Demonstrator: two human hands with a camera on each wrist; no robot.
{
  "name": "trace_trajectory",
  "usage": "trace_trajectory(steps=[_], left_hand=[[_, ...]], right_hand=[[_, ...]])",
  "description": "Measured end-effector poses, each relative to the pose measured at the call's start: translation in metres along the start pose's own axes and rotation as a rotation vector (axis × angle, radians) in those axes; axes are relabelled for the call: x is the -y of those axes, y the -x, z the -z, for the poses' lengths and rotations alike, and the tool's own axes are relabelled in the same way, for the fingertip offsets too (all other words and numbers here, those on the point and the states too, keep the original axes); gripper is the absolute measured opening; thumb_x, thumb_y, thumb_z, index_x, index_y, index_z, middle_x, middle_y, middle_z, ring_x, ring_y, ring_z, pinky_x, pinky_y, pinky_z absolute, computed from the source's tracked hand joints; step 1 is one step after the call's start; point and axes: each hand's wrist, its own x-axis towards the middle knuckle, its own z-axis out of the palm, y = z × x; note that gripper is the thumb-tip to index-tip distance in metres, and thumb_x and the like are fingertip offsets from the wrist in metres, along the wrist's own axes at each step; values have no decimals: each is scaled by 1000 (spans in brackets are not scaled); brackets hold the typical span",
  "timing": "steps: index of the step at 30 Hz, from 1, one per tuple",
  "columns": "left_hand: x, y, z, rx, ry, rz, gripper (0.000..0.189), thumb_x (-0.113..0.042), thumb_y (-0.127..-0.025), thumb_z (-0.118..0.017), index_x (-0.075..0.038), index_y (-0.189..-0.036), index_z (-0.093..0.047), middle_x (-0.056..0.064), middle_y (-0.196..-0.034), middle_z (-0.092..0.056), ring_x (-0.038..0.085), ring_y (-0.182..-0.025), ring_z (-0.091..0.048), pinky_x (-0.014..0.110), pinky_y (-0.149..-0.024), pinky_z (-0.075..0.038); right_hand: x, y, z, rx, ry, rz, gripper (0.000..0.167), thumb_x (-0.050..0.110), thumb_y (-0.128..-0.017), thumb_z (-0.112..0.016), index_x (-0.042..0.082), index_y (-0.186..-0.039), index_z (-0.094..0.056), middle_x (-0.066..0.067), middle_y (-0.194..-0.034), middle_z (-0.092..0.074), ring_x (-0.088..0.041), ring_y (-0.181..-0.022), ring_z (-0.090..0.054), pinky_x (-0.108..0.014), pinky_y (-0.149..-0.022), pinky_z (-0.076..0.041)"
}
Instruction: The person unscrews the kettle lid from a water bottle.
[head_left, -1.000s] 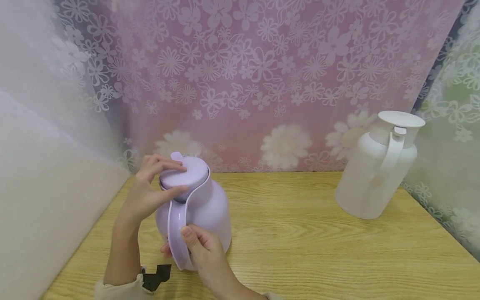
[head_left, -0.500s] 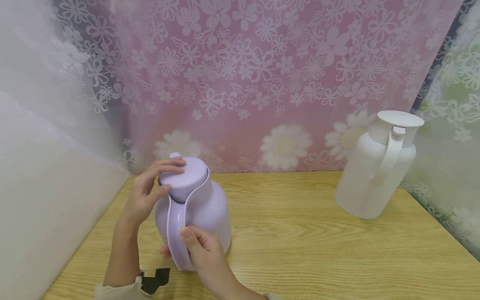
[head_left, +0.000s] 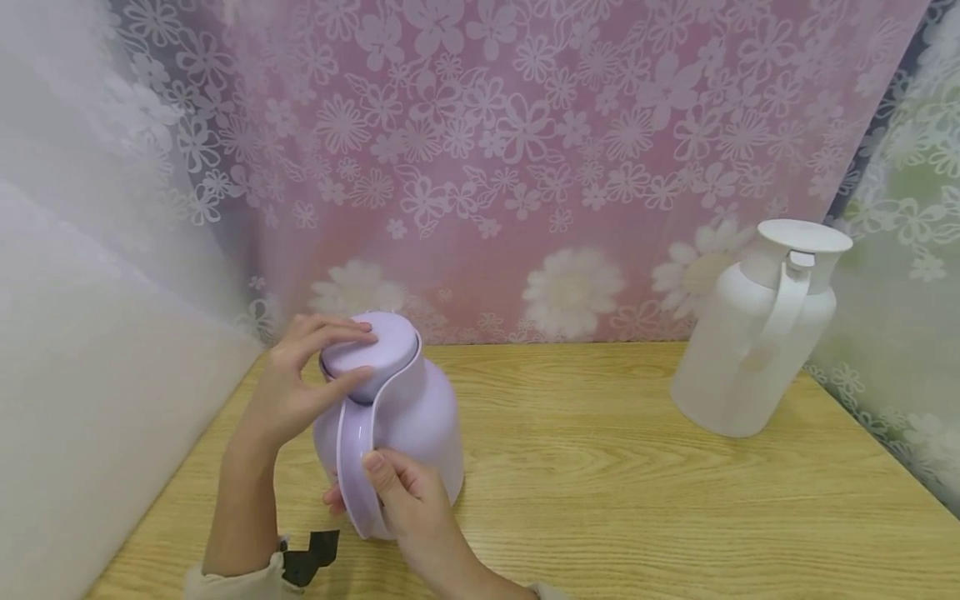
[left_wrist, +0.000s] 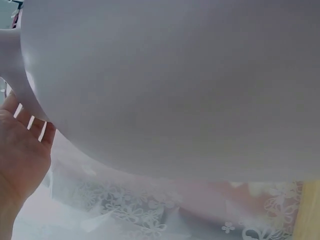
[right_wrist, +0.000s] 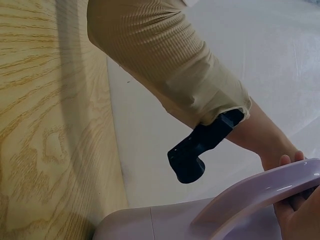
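Smooth plastic look above wood grain
The lilac thermos jug (head_left: 420,417) is smooth and satiny, its handle (head_left: 356,467) glossy; the white thermos jug (head_left: 735,358) looks matt, the surface (head_left: 600,467) wood-grained, the beige sleeve (right_wrist: 150,55) ribbed cloth.

The head view looks forward and down from the person's side, far enough back to take in the table (head_left: 585,500), the jug (head_left: 423,412) and the curtain (head_left: 525,125) behind. The left wrist view, turned sideways (the table is a strip at its right edge), sits so near that the jug fills most of it. The right wrist view, also sideways, looks closely past the handle (right_wrist: 255,192) toward the left sleeve (right_wrist: 170,65); head and right wrist share both.
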Motion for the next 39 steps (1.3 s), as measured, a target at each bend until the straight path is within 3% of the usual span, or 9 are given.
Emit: trace_trajectory(steps=[5, 9, 12, 16, 19, 23, 27, 33, 39], left_hand=[[-7, -8, -1, -2, -138, 20, 36, -8, -58, -86, -11, -91, -71, -2, -88, -60, 15, -86, -41, 26, -71, -34], [-7, -11, -1, 25, -183, 33, 36, -20, -59, -87, -17, -91, -71, -9, -85, -54, 13, -85, -39, 28, -70, -34], [-5, -10, 1, 49, -177, 34, 35, -20, -62, -86, -17, -93, -70, -8, -91, -55, 13, -91, -41, 30, -75, -34], [1, -4, 7, 54, -93, 48, 33, -8, -71, -79, -13, -102, -68, -4, -108, -58, 15, -104, -44, 27, -80, -37], [6, 0, 11, 61, 44, 22, 32, -1, -78, -69, -5, -109, -64, 5, -119, -57, 19, -114, -45, 24, -84, -38], [11, 4, 14, 103, 186, -44, 28, -8, -86, -61, 3, -113, -60, 16, -123, -54, 27, -119, -44, 28, -92, -36], [13, 4, 15, 116, 214, -55, 28, -3, -86, -61, 2, -113, -60, 17, -122, -55, 29, -118, -46, 30, -94, -36], [8, 3, 15, 91, 127, -9, 40, 13, -72, -68, -1, -109, -64, 12, -119, -58, 23, -113, -46, 25, -89, -37], [-1, 1, 10, 34, -37, 37, 43, 3, -65, -80, -11, -103, -68, -1, -111, -61, 14, -99, -43, 24, -82, -35]], right_hand=[[0, 0, 0, 0, -16, -7, 39, 17, -101, -34, -15, -96, -56, -34, -86, -60, -23, -79, -65, -39, -73, -52], [-1, 1, 0, -2, -23, -9, 39, 17, -101, -34, -14, -96, -56, -34, -86, -60, -22, -79, -65, -38, -72, -52], [-1, 1, 0, -2, -24, -10, 38, 17, -101, -34, -13, -95, -57, -34, -86, -60, -20, -79, -65, -37, -72, -52], [-1, 1, -1, 1, -22, -3, 37, 17, -101, -34, -12, -96, -57, -33, -86, -60, -19, -79, -65, -39, -72, -52], [-1, 1, -1, 3, -24, 0, 37, 17, -101, -34, -13, -95, -57, -34, -85, -60, -21, -79, -65, -36, -73, -52], [-1, 2, -1, 0, -29, -10, 38, 18, -101, -34, -12, -94, -56, -34, -86, -60, -19, -79, -65, -32, -72, -52], [-1, 2, -1, -4, -23, -13, 38, 18, -101, -34, -12, -96, -56, -34, -86, -60, -21, -80, -65, -32, -72, -51], [0, 2, -1, -7, -8, -6, 37, 17, -101, -34, -12, -97, -57, -32, -87, -61, -26, -81, -65, -33, -74, -51], [1, 1, 0, -8, 1, -7, 38, 18, -101, -34, -11, -97, -57, -31, -87, -62, -22, -81, -65, -33, -74, -51]])
